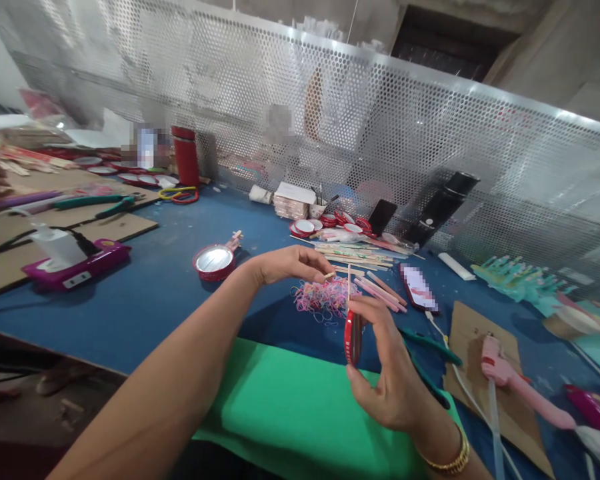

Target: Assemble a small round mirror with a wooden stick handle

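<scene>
My left hand (300,264) reaches over a pile of multicoloured rubber bands (317,298), its fingers pinching a short piece of wooden stick (330,275). In my right hand (387,367) is a red round tin (349,339), held on edge between thumb and fingers. A thin wooden stick (349,283) stands up from the top of that tin. Beside the rubber bands lie several pink glue sticks (377,293). A similar red tin with a silvery face (214,260) and a short wooden handle rests to the left of my left forearm.
Wooden sticks (355,256) and red-rimmed discs (305,228) lie farther back. A pink glue gun (500,367) sits on cardboard (463,327) at right, near teal-handled pliers (430,343). A phone (419,287), a black flask (443,207) and a purple power strip (77,263) occupy the blue table. Green cloth (290,400) covers the front edge.
</scene>
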Available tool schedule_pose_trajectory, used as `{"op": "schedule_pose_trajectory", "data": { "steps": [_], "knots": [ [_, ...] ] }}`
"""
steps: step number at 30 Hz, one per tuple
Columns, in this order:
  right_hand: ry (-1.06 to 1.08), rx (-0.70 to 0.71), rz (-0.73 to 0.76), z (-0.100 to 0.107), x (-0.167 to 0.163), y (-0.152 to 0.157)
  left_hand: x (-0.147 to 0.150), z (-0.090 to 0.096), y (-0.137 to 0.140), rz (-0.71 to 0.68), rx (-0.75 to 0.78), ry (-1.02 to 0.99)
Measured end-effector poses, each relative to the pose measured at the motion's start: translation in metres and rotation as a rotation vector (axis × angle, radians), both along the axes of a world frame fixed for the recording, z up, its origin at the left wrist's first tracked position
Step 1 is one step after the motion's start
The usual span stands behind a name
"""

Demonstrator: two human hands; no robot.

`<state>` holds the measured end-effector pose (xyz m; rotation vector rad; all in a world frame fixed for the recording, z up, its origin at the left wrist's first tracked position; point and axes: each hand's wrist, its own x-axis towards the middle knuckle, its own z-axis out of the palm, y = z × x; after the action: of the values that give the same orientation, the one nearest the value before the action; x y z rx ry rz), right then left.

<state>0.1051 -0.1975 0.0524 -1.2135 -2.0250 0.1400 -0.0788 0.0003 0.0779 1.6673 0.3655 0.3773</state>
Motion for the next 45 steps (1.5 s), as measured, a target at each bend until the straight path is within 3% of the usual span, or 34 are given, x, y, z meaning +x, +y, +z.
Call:
{"op": "schedule_pose_trajectory", "data": {
  "steps": [10,28,45],
  "knots": [
    [-0.040,-0.042,0.053,0.0050,-0.0005,-0.0038,-0.0027,-0.0022,0.0013,-0.118,-0.001,0.066],
    [-0.036,-0.102,0.095,0.0039,-0.0024,-0.0064,-0.0035,-0.0008,-0.0013,-0.110,-0.057,0.061],
    [-0.057,-0.104,0.100,0.0048,-0.0035,-0.0051,-0.0026,-0.0022,-0.0007,-0.131,-0.016,0.048]
  ]
}}
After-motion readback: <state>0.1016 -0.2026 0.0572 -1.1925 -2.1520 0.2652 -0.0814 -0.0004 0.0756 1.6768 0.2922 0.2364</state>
